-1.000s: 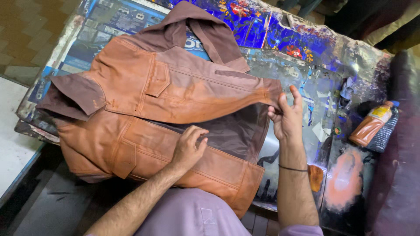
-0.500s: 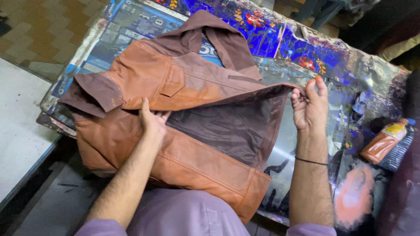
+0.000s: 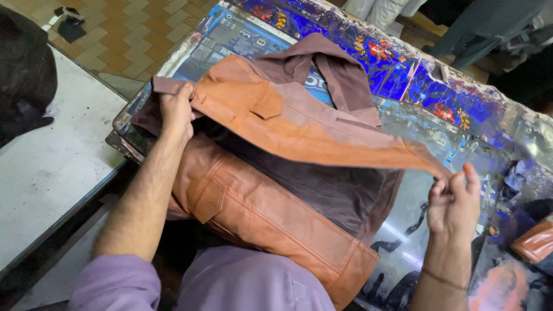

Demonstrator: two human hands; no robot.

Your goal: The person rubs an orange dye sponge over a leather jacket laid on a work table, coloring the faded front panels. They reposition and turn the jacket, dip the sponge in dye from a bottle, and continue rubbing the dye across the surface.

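A tan-brown leather jacket [image 3: 271, 201] with a darker brown hood [image 3: 322, 69] lies on a table covered in shiny printed plastic [image 3: 415, 86]. Its front is spread apart, showing the dark brown lining [image 3: 334, 190]. My left hand [image 3: 175, 109] grips the upper front panel by the collar at the left. At the right, my right hand [image 3: 452, 198] pinches the lower corner of the same panel, pulling it taut above the lining. A chest pocket flap [image 3: 265, 106] shows on the lifted panel.
A white-grey table top [image 3: 52, 161] stands at the left with a dark object [image 3: 23, 80] on it. Tiled floor [image 3: 121, 29] lies beyond. An orange-brown object [image 3: 533, 242] sits at the right edge. Someone's legs [image 3: 461, 29] stand behind the table.
My left hand has moved from the jacket's middle up to the collar at the left. The right hand has drawn the panel's corner further right and down, opening the jacket wider.
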